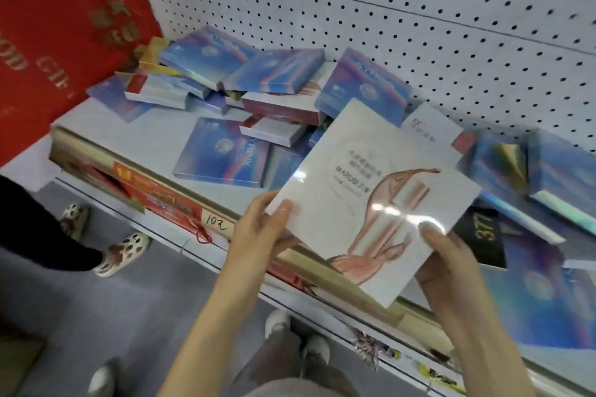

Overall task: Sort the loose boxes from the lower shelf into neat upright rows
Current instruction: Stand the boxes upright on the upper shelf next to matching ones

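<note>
I hold a flat white box (358,184) with a pink-brown drawing and shiny wrap above the shelf's front edge. My left hand (258,232) grips its lower left corner, thumb on the face. My right hand (448,264) grips its lower right edge, thumb on top. Behind it, several blue-purple boxes (222,151) and white-and-maroon boxes (277,100) lie loose and tilted in a heap on the white shelf (151,135).
A white pegboard (387,10) backs the shelf. A red gift bag (64,26) stands at left. More blue boxes (561,171) and a black box (483,235) lie at right. Price tags line the shelf rail (180,200). Another person's feet (122,251) stand at left on the grey floor.
</note>
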